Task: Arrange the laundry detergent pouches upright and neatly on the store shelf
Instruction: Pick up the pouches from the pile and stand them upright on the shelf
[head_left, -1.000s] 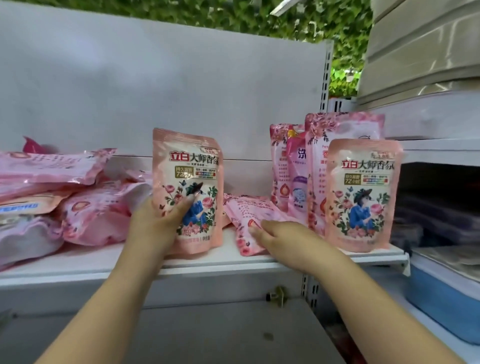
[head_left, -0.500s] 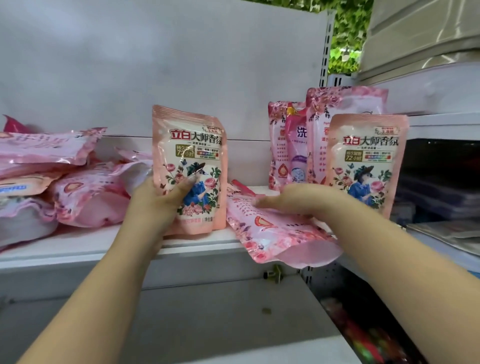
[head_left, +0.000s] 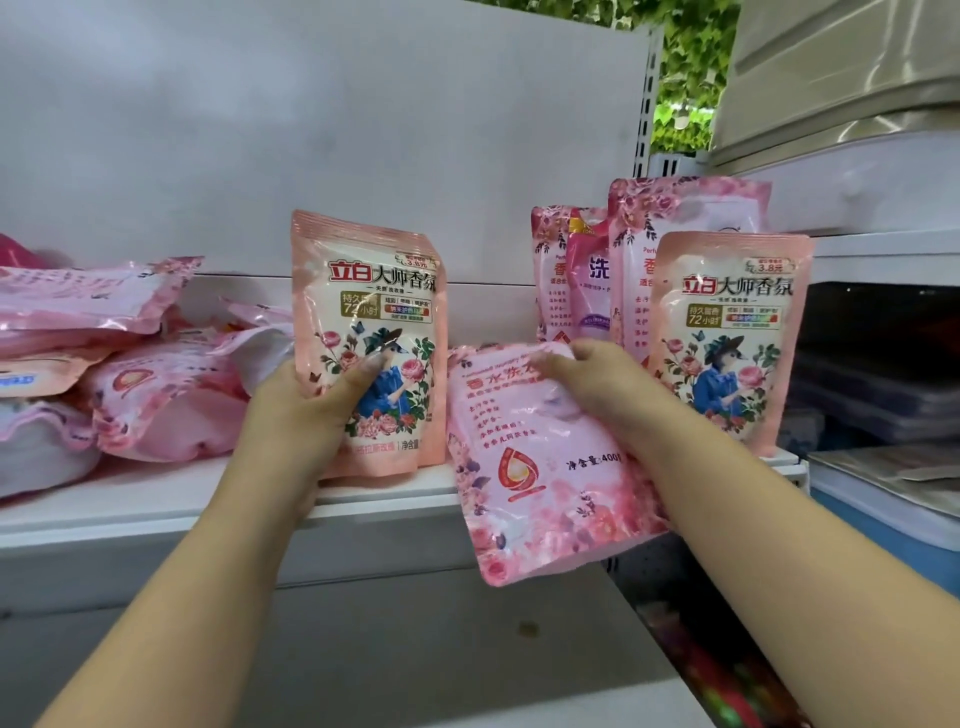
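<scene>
Left hand (head_left: 306, 410) wrapped round the lower left side of the upright floral pouch (head_left: 370, 343), thumb across the printed face, base seated near the front lip of the white shelf (head_left: 156, 499); apparently a small stack of like pouches behind it. Right hand (head_left: 597, 389) clamped on the upper part of the pale pink pouch (head_left: 535, 467), fingers curled over its top edge, body hanging tilted in front of the shelf lip, well off upright. Standing group at the right: another floral pouch (head_left: 730, 343) in front, taller pink packs (head_left: 685, 218) behind. Heap of fallen pouches (head_left: 130, 379) lying flat at the left, not yet dealt with. Handling, as a judgement: soft film, liquid inside, so sagging and shifting weight under a top hold; glossy, likely slippery. Better taken by both side seams or under the gusset, set down base first, steadied until settled.
</scene>
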